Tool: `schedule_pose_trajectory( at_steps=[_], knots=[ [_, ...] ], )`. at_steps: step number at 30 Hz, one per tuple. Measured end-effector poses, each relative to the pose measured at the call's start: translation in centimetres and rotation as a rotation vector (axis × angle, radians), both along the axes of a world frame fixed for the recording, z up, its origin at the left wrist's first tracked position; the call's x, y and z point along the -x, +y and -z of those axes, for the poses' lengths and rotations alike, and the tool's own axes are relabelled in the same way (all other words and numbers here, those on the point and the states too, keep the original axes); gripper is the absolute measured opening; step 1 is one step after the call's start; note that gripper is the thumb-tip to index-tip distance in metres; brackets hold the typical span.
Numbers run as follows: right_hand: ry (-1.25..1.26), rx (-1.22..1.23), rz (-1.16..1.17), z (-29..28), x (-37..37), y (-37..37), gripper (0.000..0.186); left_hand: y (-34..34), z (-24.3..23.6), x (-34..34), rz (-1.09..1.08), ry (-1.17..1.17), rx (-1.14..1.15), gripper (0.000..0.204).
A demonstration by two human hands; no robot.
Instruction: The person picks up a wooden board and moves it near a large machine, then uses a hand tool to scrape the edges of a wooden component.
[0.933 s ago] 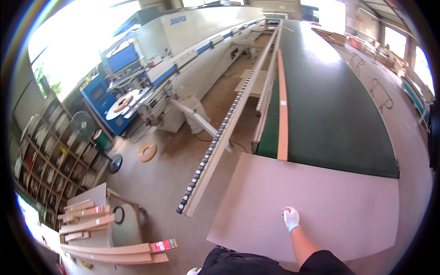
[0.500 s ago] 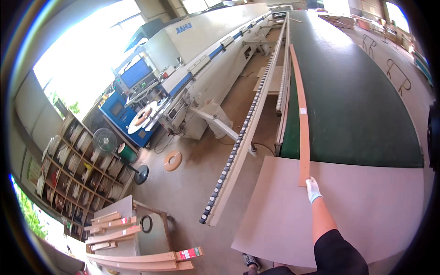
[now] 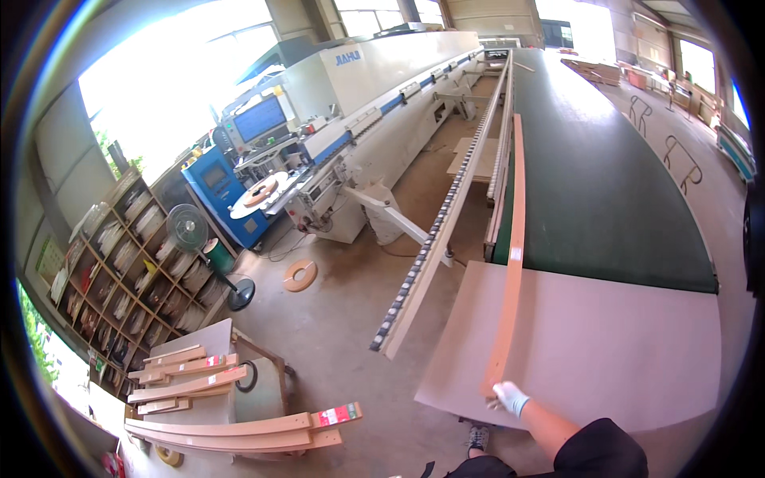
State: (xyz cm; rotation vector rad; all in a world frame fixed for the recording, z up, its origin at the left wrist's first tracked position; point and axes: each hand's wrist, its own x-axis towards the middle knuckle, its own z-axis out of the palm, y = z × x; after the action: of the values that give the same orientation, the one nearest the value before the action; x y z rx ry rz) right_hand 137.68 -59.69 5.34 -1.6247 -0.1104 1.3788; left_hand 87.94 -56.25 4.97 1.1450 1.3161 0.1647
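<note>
A white glove covers my right hand (image 3: 508,397), which is closed on the near end of a long, narrow wood-coloured board (image 3: 510,295). The board has a small white label partway along. Its near part lies over a pale pinkish sheet (image 3: 606,342), and its far part reaches onto the green conveyor belt (image 3: 606,191), close to the belt's left edge. My left hand is out of the picture.
A roller rail (image 3: 430,255) runs along the belt's left. Beyond it stands a long white machine (image 3: 398,95) with a screen. At lower left, a cart (image 3: 263,390) bears several wooden strips. A fan (image 3: 188,227) stands before shelves (image 3: 119,263). An edging coil (image 3: 300,276) lies on the floor.
My right hand has come nearer and slightly left, drawing the board toward me. More of the board now lies over the pale sheet. The whole view has also shifted a little.
</note>
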Motion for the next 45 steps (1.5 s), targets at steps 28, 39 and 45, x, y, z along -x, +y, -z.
schedule_pose_trajectory(
  at_steps=[28, 39, 45],
  knots=[
    [-1.378, 0.232, -2.12, -11.2, 21.9, 15.4, 0.079, -20.7, -1.6, 40.1, -1.818, -0.194, -0.562, 0.019],
    [-1.272, 0.129, -2.139, -9.7, 38.3, 22.5, 0.098, -0.9, -4.2, 43.9, -1.92, -0.614, -0.311, 0.038],
    [-1.081, -0.202, -2.126, -11.2, 63.9, 25.1, 0.085, 11.5, -0.7, 44.9, -1.912, -0.607, -0.487, 0.029]
  ],
)
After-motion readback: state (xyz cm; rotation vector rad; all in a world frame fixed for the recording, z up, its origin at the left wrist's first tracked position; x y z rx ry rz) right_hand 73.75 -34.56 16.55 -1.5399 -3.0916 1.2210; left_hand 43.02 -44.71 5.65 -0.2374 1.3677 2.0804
